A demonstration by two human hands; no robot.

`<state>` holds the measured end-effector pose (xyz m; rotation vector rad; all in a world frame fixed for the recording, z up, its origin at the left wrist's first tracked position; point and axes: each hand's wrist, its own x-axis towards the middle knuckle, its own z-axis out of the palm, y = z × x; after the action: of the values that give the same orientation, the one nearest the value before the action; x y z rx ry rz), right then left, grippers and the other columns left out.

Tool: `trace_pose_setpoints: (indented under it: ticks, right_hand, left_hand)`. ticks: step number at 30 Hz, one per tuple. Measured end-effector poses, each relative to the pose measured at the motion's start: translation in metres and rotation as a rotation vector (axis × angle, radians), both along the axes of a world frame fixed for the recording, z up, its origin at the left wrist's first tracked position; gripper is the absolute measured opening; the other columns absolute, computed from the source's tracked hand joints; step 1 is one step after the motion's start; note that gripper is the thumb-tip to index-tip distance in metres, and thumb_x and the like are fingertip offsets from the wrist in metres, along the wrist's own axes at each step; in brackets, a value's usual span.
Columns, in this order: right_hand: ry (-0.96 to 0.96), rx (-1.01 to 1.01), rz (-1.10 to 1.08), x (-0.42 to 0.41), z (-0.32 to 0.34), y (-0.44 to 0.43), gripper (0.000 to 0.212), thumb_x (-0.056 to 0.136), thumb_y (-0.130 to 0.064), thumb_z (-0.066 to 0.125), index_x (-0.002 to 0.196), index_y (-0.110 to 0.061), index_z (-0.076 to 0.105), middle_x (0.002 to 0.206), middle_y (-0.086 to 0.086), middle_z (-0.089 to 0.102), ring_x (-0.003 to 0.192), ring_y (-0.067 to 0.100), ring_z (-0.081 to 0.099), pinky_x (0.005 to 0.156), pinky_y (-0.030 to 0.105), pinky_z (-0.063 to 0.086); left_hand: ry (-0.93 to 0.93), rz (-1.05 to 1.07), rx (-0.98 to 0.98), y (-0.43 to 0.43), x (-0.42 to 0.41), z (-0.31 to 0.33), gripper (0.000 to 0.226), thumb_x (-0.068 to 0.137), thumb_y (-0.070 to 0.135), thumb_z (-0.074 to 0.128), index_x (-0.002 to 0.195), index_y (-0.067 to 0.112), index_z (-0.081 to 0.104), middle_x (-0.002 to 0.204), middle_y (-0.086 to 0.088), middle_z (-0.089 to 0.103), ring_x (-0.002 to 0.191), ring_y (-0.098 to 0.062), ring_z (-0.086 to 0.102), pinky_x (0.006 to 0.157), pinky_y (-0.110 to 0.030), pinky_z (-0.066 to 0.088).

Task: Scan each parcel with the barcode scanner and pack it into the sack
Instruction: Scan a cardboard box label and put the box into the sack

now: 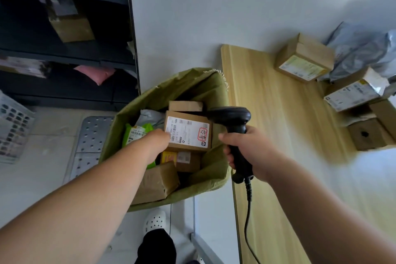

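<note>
A small brown cardboard parcel with a white shipping label [188, 133] is gripped at its left edge by the left hand [157, 144], with the label turned upward. A black corded barcode scanner [232, 115] is clasped by its handle in the right hand [246, 148], and its head is held just beside the parcel's far right corner. An open green woven sack [192, 83] is seen beneath both hands, partly filled with boxes and bags. More brown cardboard boxes [304, 60] are laid on the pale wooden table [267, 113], well to the right of the right hand.

Wooden table [278, 113], cardboard boxes [304, 60], grey mailer bag [360, 49] on it
</note>
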<state>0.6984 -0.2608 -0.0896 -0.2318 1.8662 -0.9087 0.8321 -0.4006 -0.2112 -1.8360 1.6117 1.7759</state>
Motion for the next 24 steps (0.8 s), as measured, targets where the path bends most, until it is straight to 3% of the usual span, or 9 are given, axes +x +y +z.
trace_pose_setpoints:
  ticks: [3,5,9,12,14,24]
  right_hand:
    - [0.001,-0.005,-0.003,-0.003,0.001,0.003,0.013,0.091,-0.01,0.067,0.097,-0.006,0.057,0.06,0.007,0.057,0.05,0.019,0.051,0.05,0.032,0.048]
    - [0.009,-0.013,-0.002,-0.006,0.005,0.006,0.016,0.091,-0.009,0.066,0.102,-0.003,0.056,0.06,0.007,0.057,0.049,0.017,0.051,0.049,0.031,0.048]
    - [0.032,-0.03,-0.031,-0.013,0.019,0.019,0.016,0.091,-0.01,0.067,0.102,-0.009,0.055,0.06,0.006,0.057,0.049,0.017,0.052,0.049,0.03,0.049]
    - [0.093,-0.035,-0.061,-0.022,0.033,0.035,0.016,0.09,-0.012,0.069,0.098,-0.012,0.055,0.061,0.005,0.059,0.048,0.016,0.053,0.05,0.029,0.049]
    - [0.152,-0.041,-0.077,-0.03,0.045,0.05,0.018,0.089,-0.013,0.07,0.098,-0.013,0.055,0.063,0.005,0.059,0.049,0.016,0.053,0.052,0.029,0.049]
    - [0.369,-0.057,-0.271,-0.077,0.101,0.172,0.017,0.087,-0.014,0.072,0.09,-0.018,0.056,0.067,0.004,0.062,0.053,0.017,0.057,0.056,0.03,0.052]
  left_hand:
    - [0.011,-0.13,-0.026,-0.002,-0.004,0.0,0.04,0.103,0.027,0.04,0.139,0.012,0.045,0.136,-0.008,0.055,0.105,-0.021,0.051,0.086,-0.029,0.038]
    - [-0.045,-0.209,-0.108,-0.002,-0.004,0.009,0.047,0.101,0.035,0.043,0.142,0.014,0.039,0.138,-0.007,0.052,0.113,-0.024,0.052,0.087,-0.031,0.039]
    - [-0.118,-0.459,-0.564,-0.001,-0.011,0.036,0.051,0.094,0.049,0.047,0.135,0.02,0.042,0.123,-0.005,0.059,0.106,-0.022,0.058,0.081,-0.035,0.05]
    - [-0.035,-0.662,-0.849,0.005,-0.032,0.065,0.068,0.093,0.052,0.046,0.148,0.018,0.029,0.148,-0.005,0.041,0.134,-0.024,0.04,0.107,-0.044,0.036]
    - [0.041,-0.771,-0.965,0.013,-0.049,0.091,0.072,0.093,0.053,0.046,0.15,0.015,0.025,0.153,-0.004,0.035,0.141,-0.022,0.031,0.114,-0.042,0.027]
    - [0.162,-1.029,-1.098,0.097,-0.129,0.178,0.072,0.094,0.055,0.043,0.152,0.016,0.021,0.156,-0.004,0.029,0.143,-0.023,0.027,0.115,-0.041,0.022]
